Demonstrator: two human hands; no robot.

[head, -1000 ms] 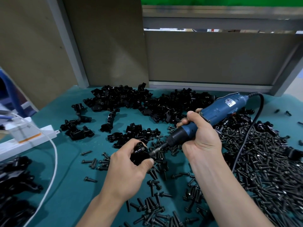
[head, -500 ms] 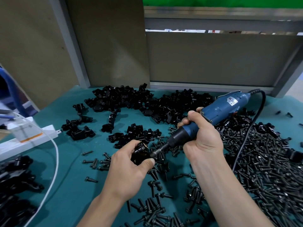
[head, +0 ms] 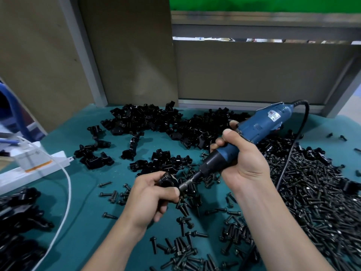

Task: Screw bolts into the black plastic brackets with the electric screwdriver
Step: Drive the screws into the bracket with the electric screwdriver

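Note:
My left hand (head: 151, 196) grips a black plastic bracket (head: 168, 180) just above the green mat. My right hand (head: 242, 163) holds the blue electric screwdriver (head: 254, 132) tilted down to the left, its bit (head: 188, 182) pressed against the bracket beside my left thumb. The bolt under the bit is hidden. Loose black bolts (head: 312, 202) lie in a big heap at the right and scattered in front (head: 181, 247). A pile of black brackets (head: 156, 122) covers the back of the mat.
The screwdriver's black cord (head: 289, 153) runs over the bolt heap at the right. A white box (head: 33, 165) and a white cable (head: 64, 204) lie at the left. More black parts (head: 17, 222) sit at the lower left. Brown panels wall the back.
Both hands have stayed almost still, the bit kept against the bracket. The left hand's fingers have curled a little tighter round the bracket.

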